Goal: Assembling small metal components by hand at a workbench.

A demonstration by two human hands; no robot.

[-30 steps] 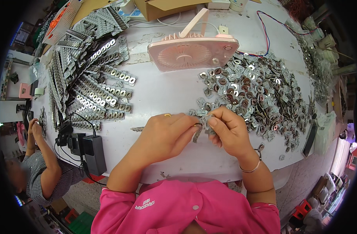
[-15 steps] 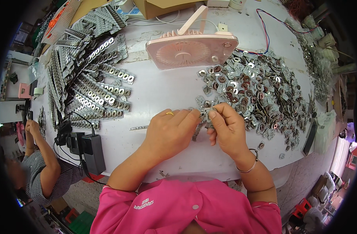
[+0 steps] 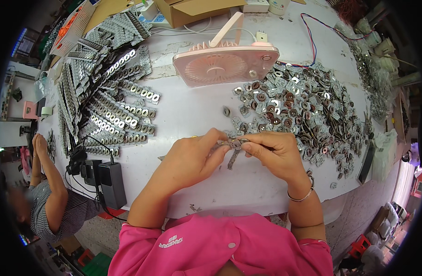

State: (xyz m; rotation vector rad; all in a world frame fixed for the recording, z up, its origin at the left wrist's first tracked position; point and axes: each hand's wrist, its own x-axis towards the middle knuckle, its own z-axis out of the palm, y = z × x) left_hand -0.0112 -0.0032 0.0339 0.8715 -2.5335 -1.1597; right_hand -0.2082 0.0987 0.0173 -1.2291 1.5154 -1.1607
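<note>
While stacked rows of metal parts (image 3: 109, 115) fill the table's (image 3: 192, 115) left side, the left hand (image 3: 190, 158) pinches one end of a short metal strip (image 3: 231, 148) above the near table edge. Right hand (image 3: 273, 154) pinches the other end, fingertips almost meeting. Pink fan (image 3: 222, 66) lies behind; loose metal pieces (image 3: 303, 110) are heaped at right.

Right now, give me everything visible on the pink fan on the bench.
The pink fan lies flat on its back on the white table, round slotted grille facing up, its handle or stand tilted up toward the far edge. The casing looks like plastic. Whether it is running cannot be told. It sits beyond both hands, its right corner against the loose pile of small metal parts; neither hand touches it.
</note>
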